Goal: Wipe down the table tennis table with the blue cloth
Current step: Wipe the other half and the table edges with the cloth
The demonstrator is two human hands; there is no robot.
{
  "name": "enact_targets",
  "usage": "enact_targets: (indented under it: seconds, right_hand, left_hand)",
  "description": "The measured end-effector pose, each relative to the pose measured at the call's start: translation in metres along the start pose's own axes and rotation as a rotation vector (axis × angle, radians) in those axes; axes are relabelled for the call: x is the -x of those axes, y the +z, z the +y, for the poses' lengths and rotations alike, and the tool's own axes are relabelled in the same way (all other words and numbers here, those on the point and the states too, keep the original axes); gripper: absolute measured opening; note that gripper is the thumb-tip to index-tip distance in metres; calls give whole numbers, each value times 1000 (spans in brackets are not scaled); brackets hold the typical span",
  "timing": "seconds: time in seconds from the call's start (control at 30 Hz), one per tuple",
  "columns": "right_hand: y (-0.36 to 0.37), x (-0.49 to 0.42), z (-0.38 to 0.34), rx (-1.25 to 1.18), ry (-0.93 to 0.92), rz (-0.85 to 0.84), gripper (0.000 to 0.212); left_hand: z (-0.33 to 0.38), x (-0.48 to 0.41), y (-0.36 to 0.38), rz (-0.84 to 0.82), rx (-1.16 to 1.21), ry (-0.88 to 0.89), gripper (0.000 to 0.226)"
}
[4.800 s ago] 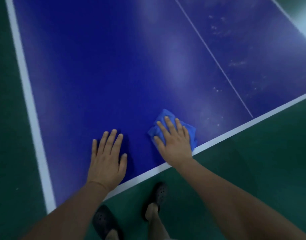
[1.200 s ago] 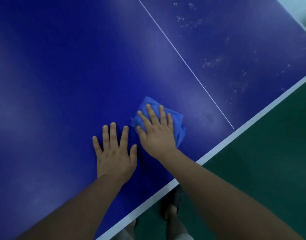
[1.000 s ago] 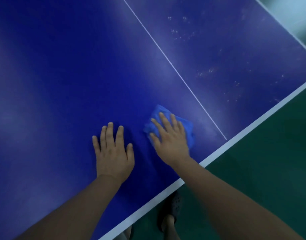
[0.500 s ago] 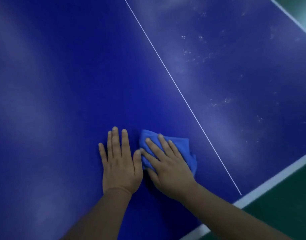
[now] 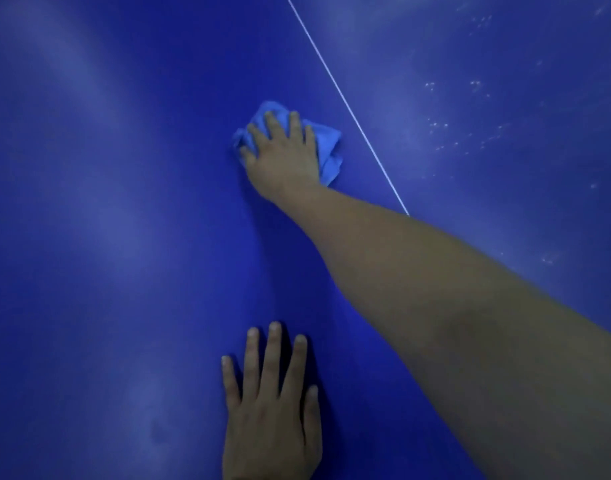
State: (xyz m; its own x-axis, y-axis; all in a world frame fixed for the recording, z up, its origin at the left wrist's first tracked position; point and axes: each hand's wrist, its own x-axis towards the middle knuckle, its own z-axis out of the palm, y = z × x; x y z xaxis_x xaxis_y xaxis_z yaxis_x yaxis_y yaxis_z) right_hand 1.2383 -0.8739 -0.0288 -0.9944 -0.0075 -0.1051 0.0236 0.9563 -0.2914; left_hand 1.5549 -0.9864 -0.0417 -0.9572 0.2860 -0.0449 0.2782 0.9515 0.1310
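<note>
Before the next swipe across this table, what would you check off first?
1. The cloth sits under the right hand, on the table: ok.
2. The left hand lies flat, apart from the cloth: ok.
3. The cloth lies left of the white line, not across it: ok.
4. The white specks right of that line are wiped off: not ok.
5. The cloth is damp enough: cannot tell.

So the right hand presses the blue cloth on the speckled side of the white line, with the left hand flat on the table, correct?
No: in the head view the right hand presses the blue cloth left of the white line; the specks lie right of it. The left hand is flat on the table.
</note>
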Motion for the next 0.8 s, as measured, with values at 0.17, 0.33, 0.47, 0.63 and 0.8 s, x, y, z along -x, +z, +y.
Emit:
enact_targets:
  seconds: [0.17, 0.33, 0.47, 0.63, 0.8]
  right_hand:
    - [-1, 58, 52, 7, 276, 134, 58]
    - [11, 163, 50, 24, 466, 188, 58]
    - [15, 137, -1, -74, 358, 82, 59]
    - [18, 154, 29, -43, 441, 187, 59]
    - [18, 305, 78, 8, 733, 193, 62]
  left_hand:
    - [1, -1, -3, -94, 12, -29, 58]
    - [1, -2, -3, -127, 33, -33, 59]
    - [-1, -2, -3, -134, 13, -13, 63]
    - [1, 0, -1, -110, 20, -36, 63]
    - [1, 2, 1, -106, 50, -47, 65]
